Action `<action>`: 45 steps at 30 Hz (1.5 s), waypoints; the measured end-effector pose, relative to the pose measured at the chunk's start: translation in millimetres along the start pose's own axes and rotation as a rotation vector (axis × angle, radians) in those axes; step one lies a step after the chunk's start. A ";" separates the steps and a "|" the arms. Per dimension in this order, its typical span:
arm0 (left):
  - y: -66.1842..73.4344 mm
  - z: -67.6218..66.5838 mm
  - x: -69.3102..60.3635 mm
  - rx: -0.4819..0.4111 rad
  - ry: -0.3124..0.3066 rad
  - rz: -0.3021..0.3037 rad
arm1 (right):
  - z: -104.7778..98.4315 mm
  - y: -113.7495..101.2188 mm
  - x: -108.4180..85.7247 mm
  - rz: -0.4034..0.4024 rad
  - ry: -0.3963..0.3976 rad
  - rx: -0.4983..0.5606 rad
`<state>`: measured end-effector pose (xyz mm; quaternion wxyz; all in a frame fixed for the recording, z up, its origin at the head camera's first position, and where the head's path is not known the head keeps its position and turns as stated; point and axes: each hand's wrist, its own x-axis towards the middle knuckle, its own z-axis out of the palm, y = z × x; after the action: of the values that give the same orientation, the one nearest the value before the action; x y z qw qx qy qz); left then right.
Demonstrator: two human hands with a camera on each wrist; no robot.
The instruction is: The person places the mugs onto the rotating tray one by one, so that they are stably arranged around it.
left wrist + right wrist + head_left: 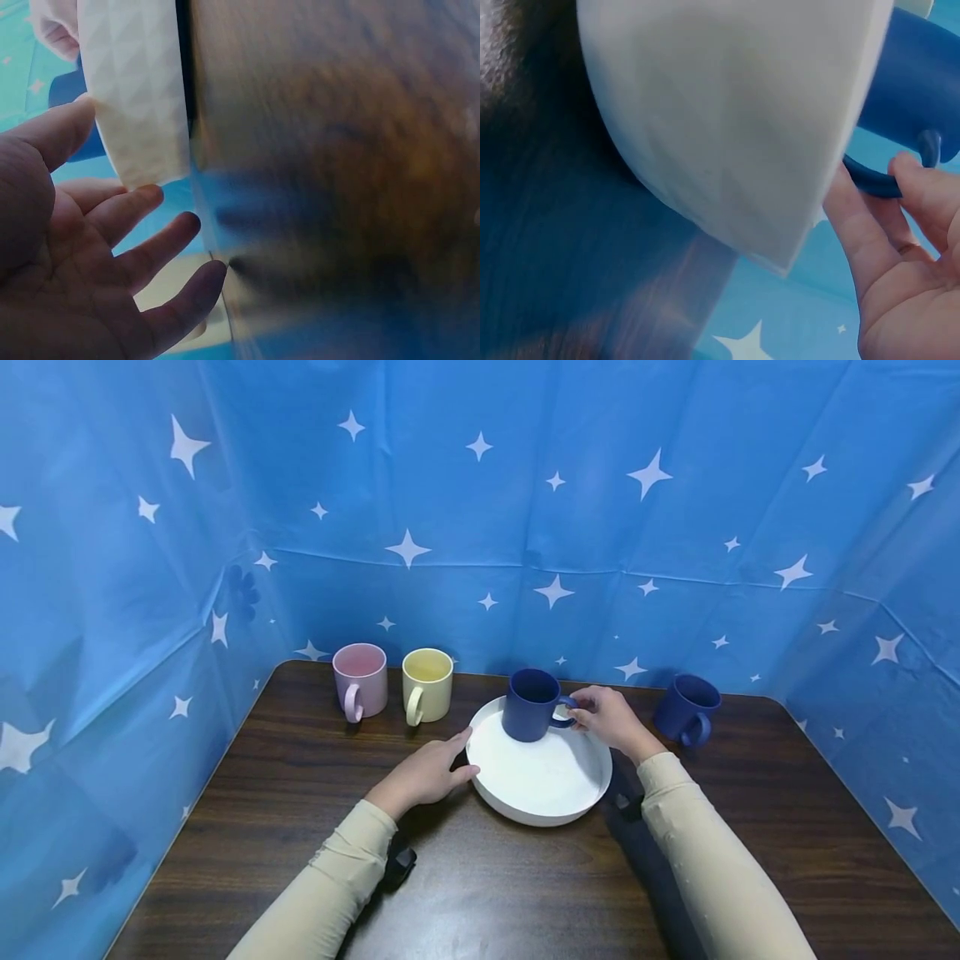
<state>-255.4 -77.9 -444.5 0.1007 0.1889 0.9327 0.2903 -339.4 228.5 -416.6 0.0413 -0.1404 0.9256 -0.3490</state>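
Observation:
A dark blue mug (529, 710) stands upright in a round white tray (536, 777), near its back edge. My right hand (611, 718) pinches the mug's handle between thumb and fingers; the right wrist view shows the thumb on the blue handle (877, 182). At the tray's left side, my left hand (427, 774) touches the outer wall with thumb and fingertips, its fingers spread and loosely straight. Up close in the left wrist view, that tray wall (139, 82) has a faceted texture.
Left of the tray, a pink mug (361, 681) and a yellow mug (428, 685) stand near the back edge of the dark wooden table (285, 843). A second dark blue mug (686, 710) is at the back right. Blue star-patterned sheets (480, 510) surround the table.

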 end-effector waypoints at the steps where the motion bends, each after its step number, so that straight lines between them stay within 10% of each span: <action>1: 0.1 0.2 0.1 -0.002 0.000 -0.001 | 0.0 0.3 0.0 0.004 0.002 0.002; 45: -3.4 -0.7 1.3 -0.019 -0.033 -0.018 | 1.4 14.4 4.6 0.161 0.053 0.186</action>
<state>-257.7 -80.3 -446.0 0.1207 0.1842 0.9297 0.2952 -346.9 236.5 -427.0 0.0574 -0.0518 0.8983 -0.4326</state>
